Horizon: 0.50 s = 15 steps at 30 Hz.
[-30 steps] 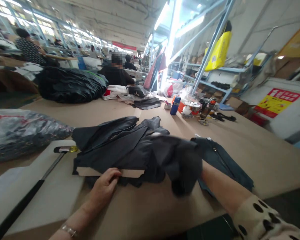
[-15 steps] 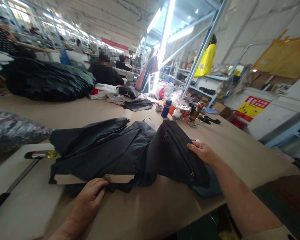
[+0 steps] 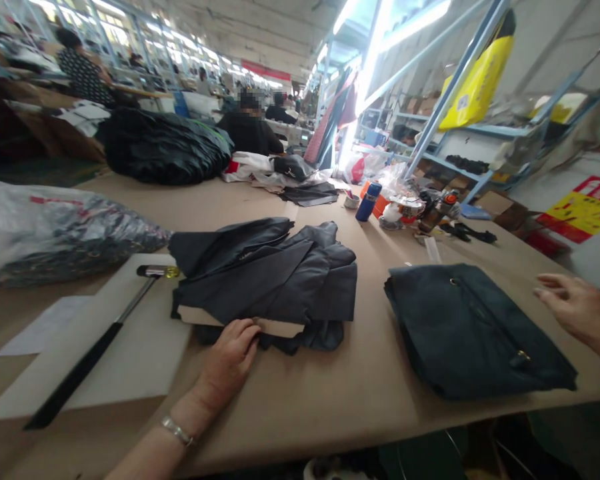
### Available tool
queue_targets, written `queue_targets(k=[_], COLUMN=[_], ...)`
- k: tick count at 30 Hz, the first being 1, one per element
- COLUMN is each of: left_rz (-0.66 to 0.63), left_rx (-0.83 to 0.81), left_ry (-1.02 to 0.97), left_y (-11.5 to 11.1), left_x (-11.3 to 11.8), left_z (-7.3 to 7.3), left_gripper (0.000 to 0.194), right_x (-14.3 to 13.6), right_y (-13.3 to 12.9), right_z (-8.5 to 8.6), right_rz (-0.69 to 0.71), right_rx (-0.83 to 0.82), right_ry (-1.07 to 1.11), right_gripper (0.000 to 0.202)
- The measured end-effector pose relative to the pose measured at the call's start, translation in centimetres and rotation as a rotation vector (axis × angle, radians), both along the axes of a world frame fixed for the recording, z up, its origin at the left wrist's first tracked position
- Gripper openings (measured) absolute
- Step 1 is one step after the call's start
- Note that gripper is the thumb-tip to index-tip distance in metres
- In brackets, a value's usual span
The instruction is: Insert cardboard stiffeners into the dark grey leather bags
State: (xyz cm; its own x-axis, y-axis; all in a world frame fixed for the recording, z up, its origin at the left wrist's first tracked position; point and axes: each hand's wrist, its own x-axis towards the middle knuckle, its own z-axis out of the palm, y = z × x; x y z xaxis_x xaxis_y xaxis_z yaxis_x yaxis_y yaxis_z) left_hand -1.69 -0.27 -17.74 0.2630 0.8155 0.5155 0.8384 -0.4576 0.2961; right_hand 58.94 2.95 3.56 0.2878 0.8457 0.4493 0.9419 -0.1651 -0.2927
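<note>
My left hand (image 3: 229, 363) rests on the near edge of a stack of dark fabric pieces (image 3: 275, 277), fingers on the cardboard piece (image 3: 275, 327) under it. A separate pile of dark fabric pieces (image 3: 473, 330) with metal snaps lies flat to the right on the brown table (image 3: 330, 393). My right hand (image 3: 575, 308) hovers open just right of that pile, touching nothing.
A long black tool with a yellow tip (image 3: 95, 343) lies on a white board (image 3: 125, 353) at left. A plastic bag of dark goods (image 3: 55, 233) sits far left. Bottles and clutter (image 3: 405, 210) stand at the back. A person (image 3: 250, 130) sits beyond.
My right hand carried a dark fabric piece from the left stack, laid it on the right pile and let go, drawing away to the right. My left hand stayed on the stack.
</note>
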Motion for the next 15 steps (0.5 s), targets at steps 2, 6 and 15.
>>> queue_targets(k=[2,6,15], left_rz=[0.060,0.164,0.102], left_rx=[0.029,0.012,-0.178], left_ry=[0.139,0.362,0.210], left_y=[-0.1,0.3,2.2], left_x=[0.5,1.3,0.6], left_z=[0.5,1.8,3.6], left_gripper=[0.028,0.038,0.040], right_x=[-2.6,-14.5,-37.0], right_y=[0.0,-0.3,-5.0], right_z=[-1.5,-6.2,-14.9], right_rz=[-0.010,0.415,1.205], right_rx=[-0.061,-0.231,-0.390], right_ry=[0.108,0.251,0.689], right_gripper=[0.040,0.027,0.015])
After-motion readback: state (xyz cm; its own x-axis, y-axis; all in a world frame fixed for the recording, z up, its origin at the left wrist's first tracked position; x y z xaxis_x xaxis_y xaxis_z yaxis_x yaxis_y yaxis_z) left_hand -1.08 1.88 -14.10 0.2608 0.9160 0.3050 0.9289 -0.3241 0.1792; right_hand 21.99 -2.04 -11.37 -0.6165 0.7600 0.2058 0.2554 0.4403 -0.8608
